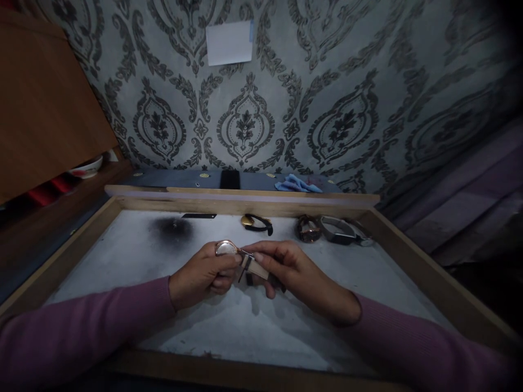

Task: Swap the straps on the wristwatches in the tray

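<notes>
My left hand (211, 270) is closed round a wristwatch (226, 249) with a gold-coloured rim, its round silvery face or back turned up. At the watch's right side, my right hand (288, 269) pinches a thin metal tool (247, 253), whose tip meets the watch near the strap end. A beige strap (256, 267) with a dark band across it hangs beneath my right fingers. The exact contact between tool and strap is too small to make out. Both hands are held above the white board.
Wooden rails frame the white board (171, 332). Towards the back lie a black-strapped watch (257, 223), a brown watch (308, 228), a grey-banded watch (337, 230) and a dark flat strip (199, 215). Beyond the rail are a blue cloth (297, 184) and a black object (230, 179).
</notes>
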The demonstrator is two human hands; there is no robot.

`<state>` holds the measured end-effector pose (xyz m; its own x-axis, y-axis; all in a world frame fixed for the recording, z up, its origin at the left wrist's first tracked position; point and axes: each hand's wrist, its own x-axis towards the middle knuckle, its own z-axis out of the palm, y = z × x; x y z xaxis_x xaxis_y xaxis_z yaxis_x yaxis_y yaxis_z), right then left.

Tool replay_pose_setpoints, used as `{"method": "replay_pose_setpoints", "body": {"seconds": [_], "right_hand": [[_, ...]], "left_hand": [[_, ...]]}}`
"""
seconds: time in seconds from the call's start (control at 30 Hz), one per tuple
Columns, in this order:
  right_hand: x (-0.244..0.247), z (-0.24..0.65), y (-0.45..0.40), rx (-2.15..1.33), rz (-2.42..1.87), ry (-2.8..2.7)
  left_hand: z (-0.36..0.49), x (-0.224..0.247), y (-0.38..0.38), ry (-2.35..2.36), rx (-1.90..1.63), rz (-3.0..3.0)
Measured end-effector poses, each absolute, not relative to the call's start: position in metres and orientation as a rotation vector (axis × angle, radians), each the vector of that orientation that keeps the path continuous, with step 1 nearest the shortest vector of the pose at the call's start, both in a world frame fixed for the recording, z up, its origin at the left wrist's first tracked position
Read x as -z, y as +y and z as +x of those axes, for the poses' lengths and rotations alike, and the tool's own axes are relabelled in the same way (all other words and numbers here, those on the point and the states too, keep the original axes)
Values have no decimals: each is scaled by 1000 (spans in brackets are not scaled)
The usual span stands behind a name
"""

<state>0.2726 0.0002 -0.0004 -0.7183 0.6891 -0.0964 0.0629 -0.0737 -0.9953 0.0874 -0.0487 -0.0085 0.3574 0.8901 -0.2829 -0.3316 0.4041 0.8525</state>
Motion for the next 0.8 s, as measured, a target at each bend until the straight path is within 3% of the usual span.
{"method": "replay_pose_setpoints", "body": {"seconds": [0.8], "right_hand": [[3,273,2,-1893,-800,-1722]], "left_hand": [[88,7,-48,881,-898,763]]}}
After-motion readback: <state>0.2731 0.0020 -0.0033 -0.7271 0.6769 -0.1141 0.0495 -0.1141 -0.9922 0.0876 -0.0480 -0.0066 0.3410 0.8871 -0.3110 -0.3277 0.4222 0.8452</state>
